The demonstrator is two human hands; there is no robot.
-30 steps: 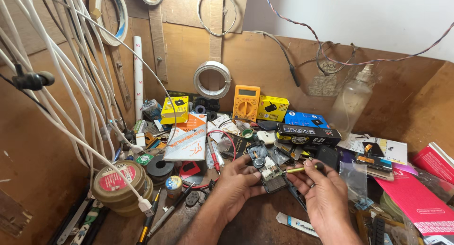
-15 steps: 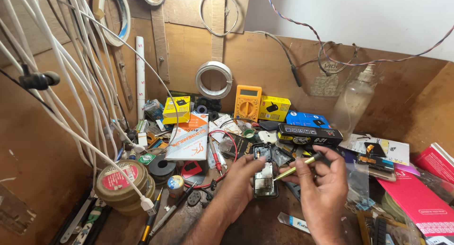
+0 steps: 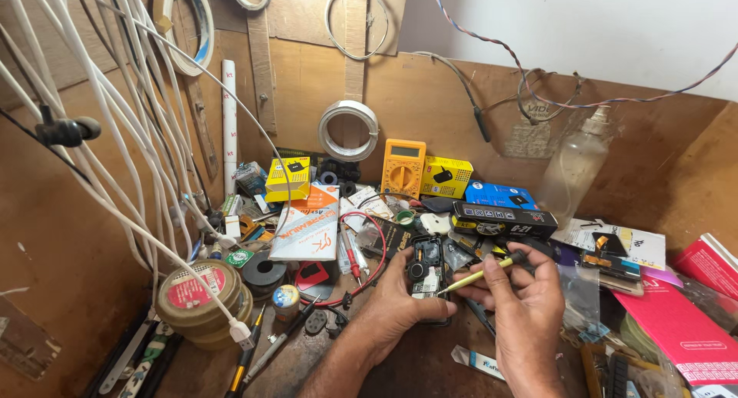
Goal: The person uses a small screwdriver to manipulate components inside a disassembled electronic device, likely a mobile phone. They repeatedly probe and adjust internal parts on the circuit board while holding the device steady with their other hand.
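My left hand [image 3: 392,298] grips a small opened electronic device [image 3: 427,273], its dark circuit board and a round black part facing up, held above the cluttered bench. My right hand [image 3: 523,306] holds a thin yellow-handled screwdriver [image 3: 484,273] like a pen. Its tip points left and rests at the right edge of the device's board. Both hands sit close together at the lower middle of the view.
An orange multimeter [image 3: 403,166], yellow boxes [image 3: 288,177] and a blue box [image 3: 500,194] stand at the back. A clear spray bottle [image 3: 573,167] rises at right, round tins [image 3: 198,294] at left, white cables [image 3: 115,137] hang at left, pink packets [image 3: 676,329] lie at right.
The device has been lifted and turned upright in my left hand. My right hand brought the screwdriver's tip from the side onto the device's board.
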